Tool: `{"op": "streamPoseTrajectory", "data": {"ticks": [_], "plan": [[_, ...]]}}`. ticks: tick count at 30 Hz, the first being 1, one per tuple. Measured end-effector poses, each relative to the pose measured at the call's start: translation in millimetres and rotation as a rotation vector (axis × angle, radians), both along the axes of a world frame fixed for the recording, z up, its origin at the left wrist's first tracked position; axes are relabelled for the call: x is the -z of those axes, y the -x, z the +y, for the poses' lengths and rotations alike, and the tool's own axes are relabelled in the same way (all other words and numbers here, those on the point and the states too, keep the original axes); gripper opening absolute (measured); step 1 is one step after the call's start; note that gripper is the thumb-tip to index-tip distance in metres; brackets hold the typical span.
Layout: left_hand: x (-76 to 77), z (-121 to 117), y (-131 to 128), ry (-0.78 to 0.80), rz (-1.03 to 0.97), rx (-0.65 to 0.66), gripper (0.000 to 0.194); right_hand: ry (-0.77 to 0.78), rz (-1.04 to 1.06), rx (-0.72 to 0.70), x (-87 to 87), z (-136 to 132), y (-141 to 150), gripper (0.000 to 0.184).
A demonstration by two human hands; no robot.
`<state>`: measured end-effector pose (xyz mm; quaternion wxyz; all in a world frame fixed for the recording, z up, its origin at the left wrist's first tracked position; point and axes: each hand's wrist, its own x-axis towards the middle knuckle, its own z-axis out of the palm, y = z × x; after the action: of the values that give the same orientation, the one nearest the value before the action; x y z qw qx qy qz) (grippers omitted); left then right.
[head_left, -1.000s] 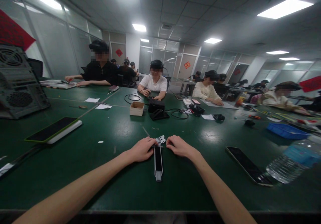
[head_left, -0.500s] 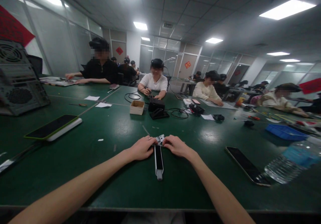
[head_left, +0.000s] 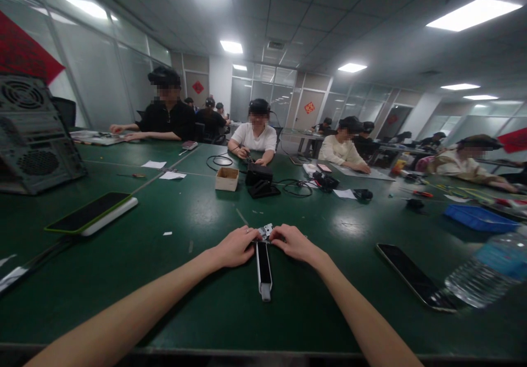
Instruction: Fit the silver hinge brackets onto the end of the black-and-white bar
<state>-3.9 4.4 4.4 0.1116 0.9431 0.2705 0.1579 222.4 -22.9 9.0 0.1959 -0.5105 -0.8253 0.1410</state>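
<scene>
A small silvery metal plate with holes point(head_left: 267, 230) lies at the far end of a slim white device with a black top point(head_left: 263, 265). My left hand point(head_left: 237, 244) has its fingers closed at the plate's left side. On the other side, my right hand point(head_left: 293, 242) pinches at the plate's right edge with bent fingers. The device points toward me, its narrow grey end point(head_left: 266, 293) nearest, flat on the green table point(head_left: 197, 295). My fingers cover part of the plate and the device's far end.
To the right lie a smartphone point(head_left: 414, 276), a water bottle point(head_left: 486, 271) and a blue tray point(head_left: 480, 217). A green-edged phone point(head_left: 88, 213) and a computer case point(head_left: 35, 136) are on the left. Ahead stand a small box point(head_left: 226, 179) and a black device point(head_left: 259, 178); co-workers sit beyond.
The whole view has shifted slightly, so things appear a little lower and further right. Both hands stay at the metal plate, with hardly any change in their grip.
</scene>
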Motion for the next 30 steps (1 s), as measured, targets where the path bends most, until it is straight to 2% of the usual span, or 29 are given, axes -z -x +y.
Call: {"op": "streamPoseTrajectory", "data": {"ticks": [16,23,30], "plan": [[-1.9,-1,-1,0.020,0.030,-0.021,0.023,0.050,0.049,0.005,-8.8,-6,1,0.012],[-8.7,-3,-2,0.051,0.039,-0.029,0.024,0.072,0.094,-0.002,-8.2,-7,4,0.009],[-8.1,-3,2,0.086,0.021,-0.019,0.024,-0.019,0.095,-0.010,-14.2,-12,12,0.008]]}}
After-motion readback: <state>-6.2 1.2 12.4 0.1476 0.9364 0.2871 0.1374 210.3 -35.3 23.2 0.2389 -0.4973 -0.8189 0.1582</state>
